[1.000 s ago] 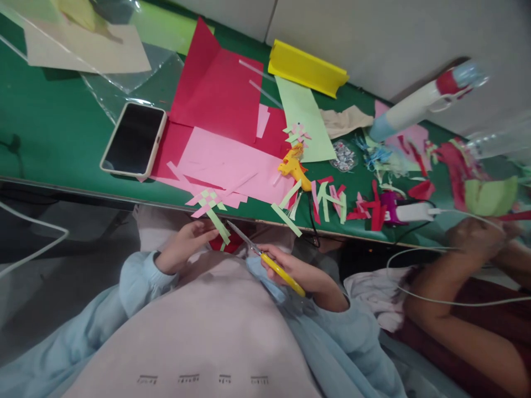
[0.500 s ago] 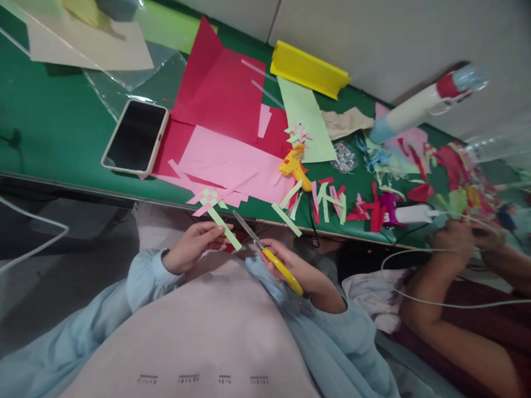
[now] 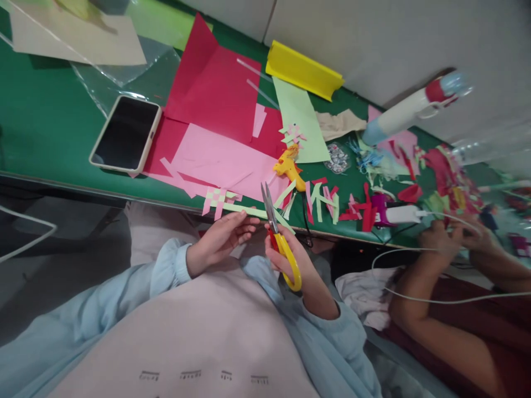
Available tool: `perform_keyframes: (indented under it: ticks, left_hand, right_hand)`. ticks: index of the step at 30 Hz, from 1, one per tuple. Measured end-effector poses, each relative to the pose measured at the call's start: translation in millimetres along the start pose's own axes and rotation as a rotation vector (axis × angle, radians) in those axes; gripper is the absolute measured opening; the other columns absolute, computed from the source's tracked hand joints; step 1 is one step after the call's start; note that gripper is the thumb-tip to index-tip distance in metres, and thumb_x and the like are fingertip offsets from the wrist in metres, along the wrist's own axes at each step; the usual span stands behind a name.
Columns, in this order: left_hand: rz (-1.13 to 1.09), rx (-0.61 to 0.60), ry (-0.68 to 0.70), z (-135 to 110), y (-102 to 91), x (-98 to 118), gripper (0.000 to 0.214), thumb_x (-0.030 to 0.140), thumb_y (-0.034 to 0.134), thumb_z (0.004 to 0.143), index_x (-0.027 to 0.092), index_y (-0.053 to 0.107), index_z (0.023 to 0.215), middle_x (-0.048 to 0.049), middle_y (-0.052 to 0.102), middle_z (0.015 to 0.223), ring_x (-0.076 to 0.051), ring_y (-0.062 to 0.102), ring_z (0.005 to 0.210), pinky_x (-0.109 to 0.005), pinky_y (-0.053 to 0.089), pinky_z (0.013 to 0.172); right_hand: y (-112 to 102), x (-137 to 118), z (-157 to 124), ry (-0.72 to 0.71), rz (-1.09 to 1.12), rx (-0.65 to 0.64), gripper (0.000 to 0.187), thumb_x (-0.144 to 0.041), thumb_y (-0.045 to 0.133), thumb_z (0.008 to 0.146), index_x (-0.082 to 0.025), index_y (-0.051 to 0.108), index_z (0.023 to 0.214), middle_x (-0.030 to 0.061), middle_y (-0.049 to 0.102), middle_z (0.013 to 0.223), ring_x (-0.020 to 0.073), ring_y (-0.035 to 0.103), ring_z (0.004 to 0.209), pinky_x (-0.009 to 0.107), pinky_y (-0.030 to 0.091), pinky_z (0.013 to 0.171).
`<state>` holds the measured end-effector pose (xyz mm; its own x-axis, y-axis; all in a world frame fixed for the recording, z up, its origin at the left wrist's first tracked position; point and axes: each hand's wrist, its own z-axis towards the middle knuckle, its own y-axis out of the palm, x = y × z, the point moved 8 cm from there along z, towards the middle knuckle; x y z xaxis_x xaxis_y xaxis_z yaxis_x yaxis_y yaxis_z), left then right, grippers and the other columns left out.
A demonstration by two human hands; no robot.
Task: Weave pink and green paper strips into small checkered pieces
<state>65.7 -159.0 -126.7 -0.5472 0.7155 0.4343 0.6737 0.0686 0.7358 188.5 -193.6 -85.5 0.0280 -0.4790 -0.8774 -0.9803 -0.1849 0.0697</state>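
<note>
Left hand [image 3: 218,240]: fingers nearly closed, thumb and fingertips pinching the green strip [image 3: 251,211] of a woven pink-and-green paper piece [image 3: 216,200], seen over the near edge of the surface [image 3: 53,149]. Right hand [image 3: 302,258]: fingers curled around scissors [image 3: 284,246] (yellow-handled), blades crossing the strip near its free end.

Scissors [image 3: 281,240]: metal blades [image 3: 270,209], plastic handles [image 3: 289,253]; green strip [image 3: 254,211] matt paper.
</note>
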Motion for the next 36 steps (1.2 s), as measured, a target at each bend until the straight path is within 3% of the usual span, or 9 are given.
perform_keyframes:
  ticks: [3, 6, 13, 23, 29, 36]
  left_hand:
    - [0.076, -0.052, -0.039, 1, 2.8, -7, 0.024, 0.034, 0.070, 0.083, 0.016, 0.073, 0.097, -0.0075, 0.073, 0.100, -0.009, 0.064, 0.075, -0.020, 0.050, 0.071]
    - [0.158, -0.042, -0.092, -6, -9.8, -11, 0.031, 0.031, 0.074, 0.078, 0.015, 0.073, 0.105, -0.0094, 0.073, 0.099, -0.009, 0.063, 0.073, -0.021, 0.050, 0.070]
    - [0.307, 0.147, -0.034, -30, -60.0, 15, 0.028, 0.024, 0.079, 0.070, 0.015, 0.075, 0.096, -0.0057, 0.073, 0.085, -0.010, 0.063, 0.070, -0.021, 0.049, 0.065]
    - [0.309, 0.390, 0.091, -42, -93.5, 47, 0.014, 0.019, 0.067, 0.071, 0.013, 0.073, 0.082, -0.0018, 0.065, 0.071, -0.007, 0.055, 0.058, -0.019, 0.048, 0.055]
    - [0.377, 0.421, 0.169, -46, -93.4, 59, 0.017, 0.024, 0.064, 0.071, 0.011, 0.073, 0.079, -0.0029, 0.065, 0.068, -0.008, 0.055, 0.055, -0.020, 0.047, 0.052]
    - [0.489, 0.556, 0.256, -50, -86.4, 72, 0.025, 0.036, 0.073, 0.067, 0.012, 0.070, 0.069, -0.0039, 0.066, 0.065, -0.010, 0.056, 0.053, -0.020, 0.043, 0.047]
  right_hand:
    - [-3, 4, -1, 0.015, -0.007, 0.005, 0.060, -0.043, 0.073, 0.073, -0.027, 0.041, 0.121, -0.0003, 0.049, 0.087, 0.0086, 0.043, 0.060, 0.020, 0.032, 0.044]
    - [-2, 10, -1, 0.016, 0.014, -0.008, 0.058, -0.043, 0.072, 0.074, -0.028, 0.042, 0.121, -0.0009, 0.049, 0.087, 0.0080, 0.042, 0.059, 0.020, 0.032, 0.043]
    - [10, 30, -3, 0.094, 0.046, -0.066, 0.058, -0.043, 0.072, 0.075, -0.028, 0.045, 0.124, -0.0003, 0.049, 0.087, 0.0074, 0.039, 0.057, 0.020, 0.032, 0.045]
    - [26, 49, -1, 0.119, 0.129, -0.101, 0.059, -0.046, 0.072, 0.072, -0.027, 0.046, 0.121, -0.0016, 0.047, 0.084, 0.0070, 0.035, 0.055, 0.020, 0.027, 0.042]
    - [33, 63, -1, 0.123, 0.195, -0.148, 0.059, -0.047, 0.074, 0.072, -0.028, 0.046, 0.120, -0.0012, 0.047, 0.088, 0.0064, 0.035, 0.056, 0.018, 0.027, 0.042]
    - [37, 69, -1, 0.073, 0.220, -0.129, 0.047, -0.042, 0.073, 0.076, -0.029, 0.050, 0.115, -0.0019, 0.049, 0.088, 0.0064, 0.038, 0.057, 0.018, 0.027, 0.043]
